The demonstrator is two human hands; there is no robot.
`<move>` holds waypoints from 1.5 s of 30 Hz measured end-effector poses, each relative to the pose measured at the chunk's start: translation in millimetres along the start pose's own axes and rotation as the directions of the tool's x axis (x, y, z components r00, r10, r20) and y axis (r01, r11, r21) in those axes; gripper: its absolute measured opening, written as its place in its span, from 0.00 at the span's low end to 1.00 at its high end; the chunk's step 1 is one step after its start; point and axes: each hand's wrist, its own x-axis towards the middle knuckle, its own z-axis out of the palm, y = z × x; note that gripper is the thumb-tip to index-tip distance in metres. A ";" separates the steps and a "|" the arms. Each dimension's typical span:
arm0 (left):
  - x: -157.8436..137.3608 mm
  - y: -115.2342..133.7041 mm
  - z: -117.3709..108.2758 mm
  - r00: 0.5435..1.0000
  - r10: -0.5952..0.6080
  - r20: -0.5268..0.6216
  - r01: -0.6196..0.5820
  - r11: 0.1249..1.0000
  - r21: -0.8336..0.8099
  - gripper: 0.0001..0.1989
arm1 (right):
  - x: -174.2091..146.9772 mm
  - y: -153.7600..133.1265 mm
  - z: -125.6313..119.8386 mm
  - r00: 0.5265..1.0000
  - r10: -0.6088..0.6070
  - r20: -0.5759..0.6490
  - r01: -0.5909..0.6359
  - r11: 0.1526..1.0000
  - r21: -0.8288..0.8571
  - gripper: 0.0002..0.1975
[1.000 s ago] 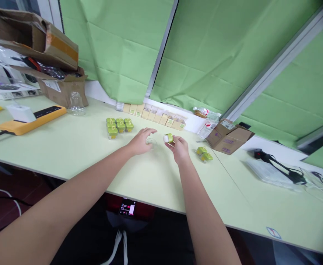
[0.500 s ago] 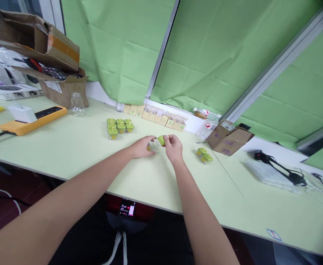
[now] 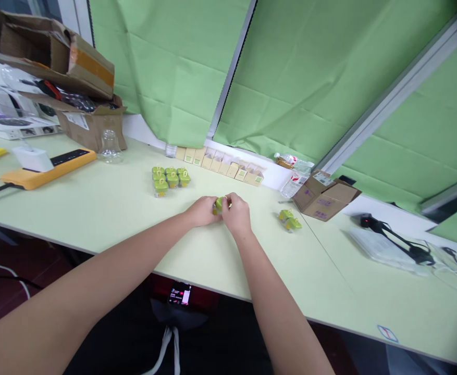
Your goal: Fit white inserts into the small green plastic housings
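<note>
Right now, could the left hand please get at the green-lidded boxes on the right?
Probably not directly: the right hand is between the left hand and those boxes, and both hands grip another box.

"What colour is the surface (image 3: 197, 255)?"
"A pale cream-green. Midway between its front and back edges, the tub (image 3: 219, 203) has a brighter green lid."
"And the tubs (image 3: 172, 178) nearer the back edge?"
"Green lids, clear sides, yellow showing low down."
"The small boxes (image 3: 224, 166) along that edge?"
"Tan, some with a green square."
"Towards the left end?"
"An orange power strip (image 3: 62, 167) with a black panel, and a white plug (image 3: 33, 159)."
"By the front edge, right?"
"A sticker (image 3: 387, 333) outlined in blue, marked in red."
</note>
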 end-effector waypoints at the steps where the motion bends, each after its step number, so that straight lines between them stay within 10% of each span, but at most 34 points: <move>1: -0.2 0.9 -0.2 1.000 -0.018 0.001 0.018 1.000 0.016 0.14 | -0.4 0.2 0.9 1.000 0.002 0.013 -0.002 1.000 -0.015 0.07; 11: -2.6 8.6 -2.8 0.999 -0.051 0.010 0.051 0.997 0.050 0.10 | -0.6 2.8 6.5 0.980 0.131 0.148 -0.138 0.990 0.040 0.06; 33: 0.6 -2.0 -5.1 0.989 -0.051 0.139 0.103 0.910 -0.401 0.21 | 3.8 13.9 -5.6 0.951 0.191 0.244 -0.257 0.925 0.280 0.09; 40: 5.1 -12.1 -3.5 0.986 -0.166 0.020 0.166 0.953 -0.253 0.18 | 12.8 44.9 -25.8 0.950 0.239 0.204 -0.230 0.971 -0.066 0.09; 45: 3.6 -12.7 -4.3 0.994 -0.101 0.047 0.109 0.975 -0.195 0.15 | 15.9 85.7 -55.9 0.877 0.476 0.068 -0.407 0.810 -0.422 0.12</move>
